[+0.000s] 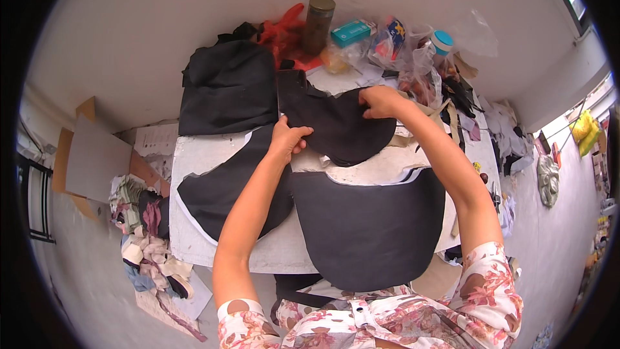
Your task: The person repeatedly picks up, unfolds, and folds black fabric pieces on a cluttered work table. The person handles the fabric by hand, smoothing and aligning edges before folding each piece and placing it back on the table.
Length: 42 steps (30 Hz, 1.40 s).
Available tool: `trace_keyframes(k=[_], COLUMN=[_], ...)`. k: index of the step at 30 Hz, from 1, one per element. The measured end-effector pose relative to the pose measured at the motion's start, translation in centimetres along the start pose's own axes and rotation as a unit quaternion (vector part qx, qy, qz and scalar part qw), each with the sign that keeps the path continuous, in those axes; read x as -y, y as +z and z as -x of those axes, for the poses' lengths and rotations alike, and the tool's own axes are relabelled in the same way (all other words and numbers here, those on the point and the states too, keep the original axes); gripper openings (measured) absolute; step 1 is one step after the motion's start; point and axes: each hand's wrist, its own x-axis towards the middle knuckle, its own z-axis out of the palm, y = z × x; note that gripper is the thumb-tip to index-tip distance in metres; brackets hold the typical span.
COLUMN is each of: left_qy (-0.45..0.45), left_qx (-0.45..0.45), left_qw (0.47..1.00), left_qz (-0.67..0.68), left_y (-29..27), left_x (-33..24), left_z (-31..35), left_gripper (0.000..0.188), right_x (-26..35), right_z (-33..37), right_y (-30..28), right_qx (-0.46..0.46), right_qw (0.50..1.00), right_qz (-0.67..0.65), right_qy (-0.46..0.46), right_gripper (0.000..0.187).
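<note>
A dark black fabric piece (352, 126) with a rounded near edge lies on the white worktable (278, 255). My right hand (381, 102) pinches its upper right edge, fingers closed on the cloth. At the piece's left edge is my left hand (289, 139), thumb and index finger apart, touching the cloth. Nearer to me, a second rounded black piece (371, 223) with a white-edged notch hangs over the table's front edge. Another curved black piece (229, 190) with a white border lies partly under my left forearm.
A stack of folded black fabric (229, 90) sits at the back left. Along the wall stand a lidded jar (318, 26), a red plastic bag (281, 35), a teal box (351, 33) and clear bags (420, 64). Scrap heaps (152, 245) and a cardboard box (97, 155) are to the left.
</note>
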Motion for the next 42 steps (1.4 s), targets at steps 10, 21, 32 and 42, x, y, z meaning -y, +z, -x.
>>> trace_keyframes(k=[10, 21, 32, 42], left_qy=[0.032, 0.145, 0.259, 0.256], left_qx=[-0.090, -0.179, -0.223, -0.217], left_qw=[0.992, 0.968, 0.870, 0.838], left_qz=[0.086, 0.102, -0.356, -0.429], left_y=[0.9, 0.5, 0.5, 0.1], left_x=[1.5, 2.3, 1.6, 1.6], left_z=[-0.8, -1.8, -0.3, -0.1], left_gripper=[0.006, 0.030, 0.020, 0.019], right_x=[10.2, 8.3, 10.1, 9.3], right_z=[-5.0, -5.0, -4.9, -2.9], right_y=[1.4, 2.0, 3.9, 0.6], right_qx=[0.032, 0.070, -0.102, -0.066], right_qw=[0.963, 0.873, 0.981, 0.946], right_qz=[-0.259, -0.479, -0.164, -0.311], right_qy=[0.065, 0.063, -0.006, 0.064], right_gripper=[0.025, 0.022, 0.007, 0.012])
